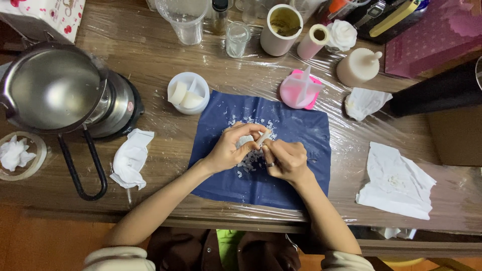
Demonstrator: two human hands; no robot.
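Both hands meet over the blue cloth [301, 125], left hand [228, 150] pinching a small pale wax piece [263, 136] while right hand [287, 159] grips its lower end, white shavings [249, 159] landing on the cloth beneath.

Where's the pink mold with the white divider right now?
In the head view, the pink mold sits on the table beyond the right hand, at the blue cloth's far right corner, left of a crumpled tissue.

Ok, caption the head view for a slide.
Both hands, left hand and right hand, pinch a small white piece above white flakes on a blue cloth.
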